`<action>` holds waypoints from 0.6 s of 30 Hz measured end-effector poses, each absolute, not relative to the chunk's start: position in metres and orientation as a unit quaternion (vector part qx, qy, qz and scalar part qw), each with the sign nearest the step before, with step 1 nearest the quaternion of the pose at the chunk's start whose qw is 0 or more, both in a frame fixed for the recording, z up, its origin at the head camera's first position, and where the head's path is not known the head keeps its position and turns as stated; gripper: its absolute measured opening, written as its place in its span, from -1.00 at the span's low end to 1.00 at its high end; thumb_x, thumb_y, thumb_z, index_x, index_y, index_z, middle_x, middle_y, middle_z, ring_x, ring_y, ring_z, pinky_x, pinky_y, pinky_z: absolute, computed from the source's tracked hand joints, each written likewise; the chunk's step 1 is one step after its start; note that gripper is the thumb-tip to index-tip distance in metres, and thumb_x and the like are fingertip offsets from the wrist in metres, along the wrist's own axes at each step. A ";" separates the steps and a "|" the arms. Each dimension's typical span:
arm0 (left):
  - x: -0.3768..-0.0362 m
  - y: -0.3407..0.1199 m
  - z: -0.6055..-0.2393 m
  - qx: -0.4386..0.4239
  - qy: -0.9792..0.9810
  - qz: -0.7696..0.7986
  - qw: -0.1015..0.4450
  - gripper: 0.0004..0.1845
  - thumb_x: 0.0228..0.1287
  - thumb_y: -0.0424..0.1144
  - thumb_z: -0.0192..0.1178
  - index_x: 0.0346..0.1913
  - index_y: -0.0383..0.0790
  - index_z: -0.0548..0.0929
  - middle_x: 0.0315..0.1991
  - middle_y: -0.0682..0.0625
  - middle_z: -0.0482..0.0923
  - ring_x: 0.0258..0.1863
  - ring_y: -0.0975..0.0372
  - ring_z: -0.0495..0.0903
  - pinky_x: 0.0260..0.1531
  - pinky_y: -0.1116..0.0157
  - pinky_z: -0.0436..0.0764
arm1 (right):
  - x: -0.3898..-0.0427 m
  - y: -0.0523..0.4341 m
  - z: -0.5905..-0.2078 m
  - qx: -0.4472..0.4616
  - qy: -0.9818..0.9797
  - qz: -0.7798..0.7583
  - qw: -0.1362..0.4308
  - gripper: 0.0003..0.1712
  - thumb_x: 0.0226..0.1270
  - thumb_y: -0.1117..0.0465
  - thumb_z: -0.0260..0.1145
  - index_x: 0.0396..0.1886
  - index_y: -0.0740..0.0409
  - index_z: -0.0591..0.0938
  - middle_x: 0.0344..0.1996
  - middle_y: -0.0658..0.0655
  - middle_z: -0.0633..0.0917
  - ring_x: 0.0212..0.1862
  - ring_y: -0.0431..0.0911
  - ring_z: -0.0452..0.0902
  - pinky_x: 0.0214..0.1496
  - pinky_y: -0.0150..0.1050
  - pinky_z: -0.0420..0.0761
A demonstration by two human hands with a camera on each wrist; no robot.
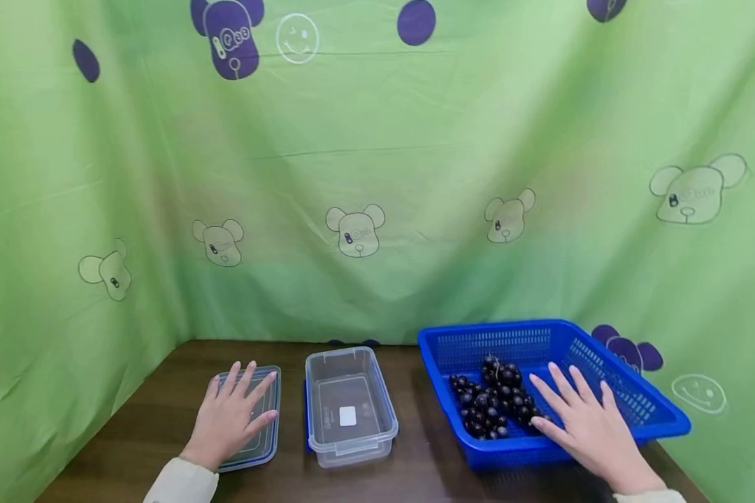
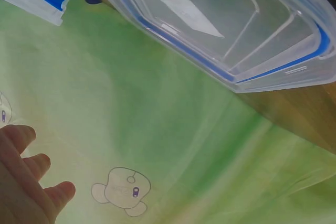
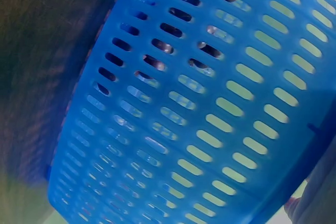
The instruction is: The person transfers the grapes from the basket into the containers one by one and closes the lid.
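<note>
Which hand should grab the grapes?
Probably the right hand: it reaches into the blue basket, fingers beside the grapes. The left hand lies flat on the lid, farther away.

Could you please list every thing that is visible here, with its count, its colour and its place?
lid: one, clear with a blue edge, lying flat on the table at the left, under the left hand.
container: one, clear plastic, open, at the middle of the table.
basket: one, blue, slotted, on the table at the right.
grapes: one dark purple bunch, inside the basket.
table: one, dark brown wood.
cloth backdrop: one, green with bear prints, behind and at both sides.
left hand: flat on the lid, fingers spread.
right hand: in the basket, fingers straight, beside the grapes.
</note>
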State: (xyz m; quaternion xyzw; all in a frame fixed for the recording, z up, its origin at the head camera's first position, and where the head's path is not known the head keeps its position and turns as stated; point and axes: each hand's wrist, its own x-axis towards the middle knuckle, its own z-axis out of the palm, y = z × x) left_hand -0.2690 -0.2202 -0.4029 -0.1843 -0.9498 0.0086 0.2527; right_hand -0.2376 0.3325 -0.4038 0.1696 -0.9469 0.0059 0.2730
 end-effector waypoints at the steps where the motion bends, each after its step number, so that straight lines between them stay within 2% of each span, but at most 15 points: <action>1: -0.269 -0.220 -0.404 -0.187 -0.949 0.008 0.252 -0.29 0.29 0.32 -0.06 0.33 -0.07 0.45 0.33 -0.27 0.31 0.32 -0.20 0.22 0.19 -0.24 0.23 | -0.236 0.333 -0.405 0.170 -0.947 0.008 0.274 -0.08 0.34 -0.22 0.14 0.54 -0.28 -0.12 0.50 0.21 0.01 0.47 -0.05 -0.56 0.31 0.02 -0.66; 7: -0.273 -0.218 -0.404 -0.201 -0.943 0.000 0.266 -0.30 0.31 0.33 -0.09 0.33 -0.04 0.45 0.33 -0.25 0.32 0.34 -0.18 0.21 0.19 -0.24 0.23 | -0.232 0.336 -0.404 0.168 -0.948 0.017 0.271 -0.08 0.35 -0.20 0.15 0.54 -0.26 -0.11 0.51 0.15 -0.06 0.44 -0.20 -0.63 0.31 0.04 -0.66; 10: -0.274 -0.216 -0.404 -0.207 -0.943 -0.002 0.262 -0.29 0.31 0.34 -0.10 0.33 -0.04 0.45 0.34 -0.25 0.32 0.34 -0.18 0.20 0.18 -0.24 0.24 | -0.232 0.337 -0.401 0.163 -0.953 0.030 0.254 -0.12 0.38 -0.20 0.11 0.55 -0.24 -0.10 0.50 0.20 -0.01 0.46 -0.10 -0.60 0.32 0.12 -0.63; 12: -0.274 -0.215 -0.403 -0.212 -0.946 -0.010 0.244 -0.30 0.33 0.33 -0.12 0.35 -0.05 0.44 0.34 -0.25 0.31 0.34 -0.19 0.19 0.18 -0.25 0.24 | -0.233 0.336 -0.396 0.163 -0.957 0.052 0.235 -0.15 0.40 -0.17 0.10 0.55 -0.21 -0.05 0.47 0.28 0.08 0.49 0.10 -0.46 0.32 0.29 -0.52; 14: -0.273 -0.213 -0.402 -0.219 -0.951 -0.031 0.216 -0.32 0.35 0.29 -0.11 0.36 -0.07 0.42 0.34 -0.27 0.29 0.34 -0.21 0.19 0.17 -0.26 0.24 | -0.235 0.336 -0.390 0.165 -0.959 0.082 0.214 -0.20 0.42 -0.13 0.09 0.54 -0.17 0.01 0.43 0.35 0.17 0.46 0.29 -0.22 0.27 0.44 -0.32; 16: -0.273 -0.211 -0.400 -0.224 -0.956 -0.056 0.180 -0.35 0.38 0.23 -0.08 0.38 -0.08 0.39 0.35 -0.28 0.28 0.34 -0.22 0.18 0.19 -0.25 0.23 | -0.240 0.336 -0.381 0.170 -0.960 0.118 0.191 -0.26 0.45 -0.08 0.07 0.54 -0.10 0.07 0.38 0.42 0.23 0.38 0.40 0.00 0.20 0.50 -0.11; 18: -0.273 -0.209 -0.397 -0.229 -0.959 -0.077 0.149 -0.36 0.40 0.18 -0.06 0.38 -0.11 0.37 0.36 -0.28 0.26 0.34 -0.23 0.17 0.20 -0.25 0.21 | -0.245 0.336 -0.372 0.177 -0.957 0.154 0.170 -0.32 0.50 -0.03 0.02 0.52 0.00 0.11 0.34 0.47 0.25 0.30 0.46 0.12 0.13 0.50 0.01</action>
